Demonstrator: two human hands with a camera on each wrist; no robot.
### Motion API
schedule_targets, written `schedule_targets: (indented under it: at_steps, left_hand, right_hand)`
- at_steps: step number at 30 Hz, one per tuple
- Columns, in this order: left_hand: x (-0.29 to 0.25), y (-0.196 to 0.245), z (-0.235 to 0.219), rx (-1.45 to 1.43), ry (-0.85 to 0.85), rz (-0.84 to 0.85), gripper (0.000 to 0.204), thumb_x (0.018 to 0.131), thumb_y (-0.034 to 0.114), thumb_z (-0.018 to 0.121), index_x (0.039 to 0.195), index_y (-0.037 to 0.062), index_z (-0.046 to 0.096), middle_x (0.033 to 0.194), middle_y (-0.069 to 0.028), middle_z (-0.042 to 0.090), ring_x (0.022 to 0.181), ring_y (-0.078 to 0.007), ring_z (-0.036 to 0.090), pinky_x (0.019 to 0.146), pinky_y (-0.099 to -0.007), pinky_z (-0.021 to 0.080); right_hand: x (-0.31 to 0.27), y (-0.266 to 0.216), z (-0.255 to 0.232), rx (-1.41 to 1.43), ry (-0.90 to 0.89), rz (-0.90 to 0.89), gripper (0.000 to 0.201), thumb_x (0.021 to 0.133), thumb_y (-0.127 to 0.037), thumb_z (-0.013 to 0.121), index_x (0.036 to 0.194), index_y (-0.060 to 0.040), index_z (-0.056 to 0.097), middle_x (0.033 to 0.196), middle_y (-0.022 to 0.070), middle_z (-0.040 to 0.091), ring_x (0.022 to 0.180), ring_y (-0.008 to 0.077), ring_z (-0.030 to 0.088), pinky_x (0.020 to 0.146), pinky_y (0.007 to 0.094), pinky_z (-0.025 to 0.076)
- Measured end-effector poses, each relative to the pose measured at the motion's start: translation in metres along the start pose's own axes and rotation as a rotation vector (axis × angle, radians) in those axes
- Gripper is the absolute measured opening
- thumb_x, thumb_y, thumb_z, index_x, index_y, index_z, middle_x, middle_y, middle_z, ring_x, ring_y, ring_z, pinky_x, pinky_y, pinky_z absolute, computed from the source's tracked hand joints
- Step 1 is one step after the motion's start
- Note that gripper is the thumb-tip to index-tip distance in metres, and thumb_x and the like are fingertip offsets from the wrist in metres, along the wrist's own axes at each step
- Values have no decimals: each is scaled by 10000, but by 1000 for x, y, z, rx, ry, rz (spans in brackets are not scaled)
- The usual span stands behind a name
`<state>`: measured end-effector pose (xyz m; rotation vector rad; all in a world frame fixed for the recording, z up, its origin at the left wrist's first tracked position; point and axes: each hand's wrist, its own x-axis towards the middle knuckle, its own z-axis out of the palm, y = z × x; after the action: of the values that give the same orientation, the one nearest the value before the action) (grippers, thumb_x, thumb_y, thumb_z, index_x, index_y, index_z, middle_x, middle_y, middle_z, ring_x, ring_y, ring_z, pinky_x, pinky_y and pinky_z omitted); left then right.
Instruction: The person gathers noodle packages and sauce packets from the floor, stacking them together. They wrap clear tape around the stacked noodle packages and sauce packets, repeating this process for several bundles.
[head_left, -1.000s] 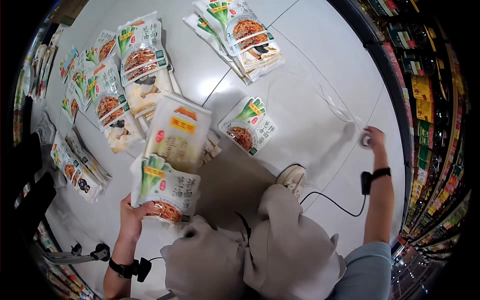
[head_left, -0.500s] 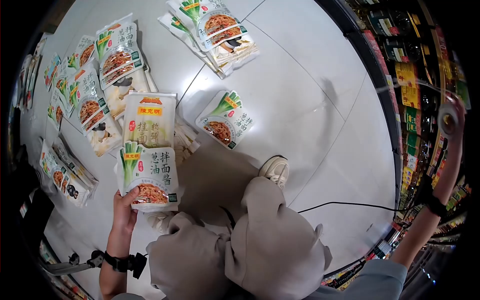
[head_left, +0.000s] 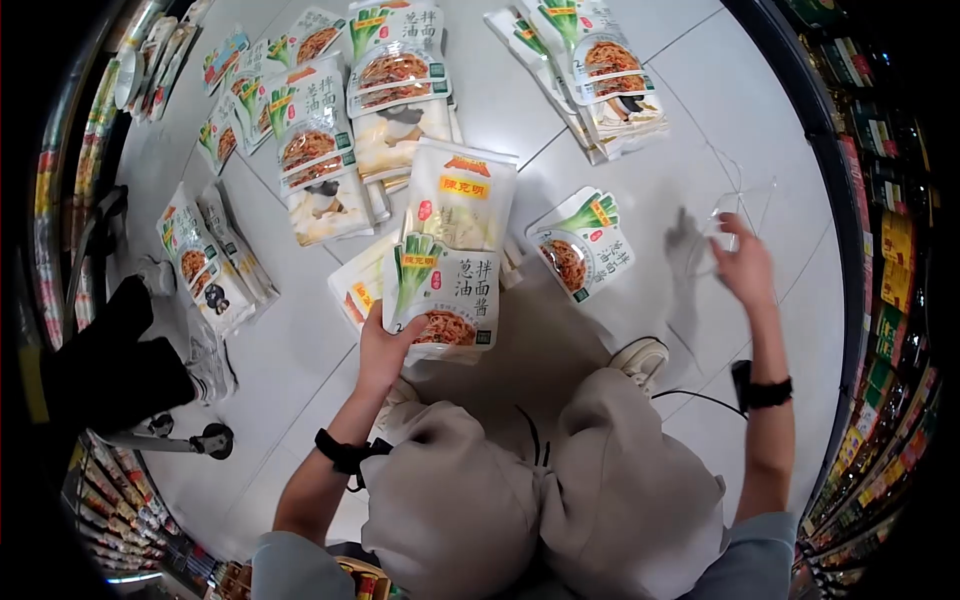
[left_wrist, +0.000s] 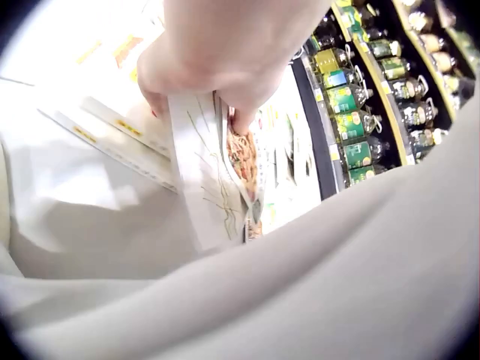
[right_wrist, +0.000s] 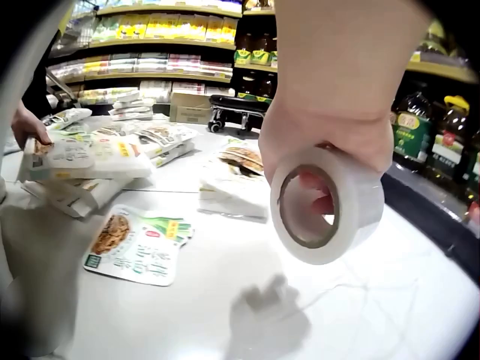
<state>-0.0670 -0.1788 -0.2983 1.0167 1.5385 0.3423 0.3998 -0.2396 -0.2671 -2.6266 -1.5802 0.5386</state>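
My left hand [head_left: 385, 350] grips the lower edge of a noodle pack [head_left: 462, 205] with a sauce pouch [head_left: 440, 300] lying over its lower half. The thumb lies on the pouch front. In the left wrist view the left hand [left_wrist: 217, 67] pinches the pouch and pack together. My right hand [right_wrist: 330, 135] holds a roll of clear tape [right_wrist: 360, 206], its fingers reaching into the core. From the right hand [head_left: 745, 262] in the head view, a loose transparent strand trails above the floor. A single sauce pouch [head_left: 581, 245] lies flat between the hands.
Several noodle packs with pouches [head_left: 400, 75] lie at the upper left, another pile [head_left: 600, 75] at the top right. Two packs [head_left: 215, 260] lie at the left, near another person's dark-clothed leg [head_left: 125, 355]. Shelves of bottles [head_left: 890, 250] line the right side.
The right hand, with the tape roll, has come back from the far right shelves to above the floor. The left hand still grips the pack and pouch; the head view has shifted.
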Motion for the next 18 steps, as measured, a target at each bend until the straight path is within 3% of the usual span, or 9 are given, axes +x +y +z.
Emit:
schedule_targets:
  at_steps: [4,6,8,10,12,13,14,16,18]
  left_hand:
    - [10,4,0,415,50,165,579,703,176,735,1118,-30,388,915,-166,621,827,-202,612,709,-290,475]
    - [16,9,1,492,22,113,670,682,240,751,1163,-2,353,877,-163,622,791,-247,623,699,-317,482]
    - [21,35,4,866,48,-2,692,662,261,761,1165,32,344,810,-118,619,708,-275,603,629,-361,470]
    - [27,57,12,922,62,-122,776,625,299,775,1220,64,335,931,-163,597,866,-332,582,729,-396,469]
    - [39,46,11,1009,330,579,872,601,302,779,1292,85,294,1098,-202,522,1061,-340,491,845,-390,439]
    - [40,56,12,893,282,593,815,625,254,753,1311,116,335,1264,-184,417,1188,-329,381,940,-399,379]
    - [45,59,12,898,283,595,815,625,254,753,1311,116,335,1264,-184,417,1188,-329,381,940,-399,379]
    - [52,62,11,1182,-130,1140,649,672,194,702,1262,147,436,1316,-120,402,1202,-315,377,967,-416,354]
    - [48,60,12,1134,-236,1067,547,698,163,659,1222,180,502,1350,-77,381,1208,-308,372,983,-428,332]
  right_hand:
    - [-2,-57,54,39,-285,56,460,738,-436,612,1032,-91,536,972,113,620,848,272,610,686,375,482]
    - [-2,-74,84,8,-265,55,420,741,-415,611,964,-67,540,945,109,610,841,273,602,678,386,479]
    - [-1,-85,101,25,-217,62,383,747,-393,610,937,-70,532,943,109,603,831,273,599,667,388,478]
    - [4,-90,113,50,-163,60,347,753,-371,608,909,-73,524,941,109,597,821,274,596,657,389,477]
    - [8,-89,121,34,-266,-42,295,760,-317,613,895,-79,503,895,95,603,798,269,597,636,388,472]
    - [11,-89,118,40,-265,-41,295,760,-317,613,895,-79,503,895,95,603,798,269,597,636,388,472]
    - [14,-89,112,9,-338,-39,287,759,-299,618,895,-80,491,867,86,603,776,264,600,628,387,469]
    - [18,-86,105,-19,-413,-46,280,759,-281,623,894,-82,480,839,77,604,754,260,603,620,386,467]
    - [15,-80,101,163,-423,-47,301,756,-293,629,911,-92,468,778,65,600,717,260,608,597,397,462]
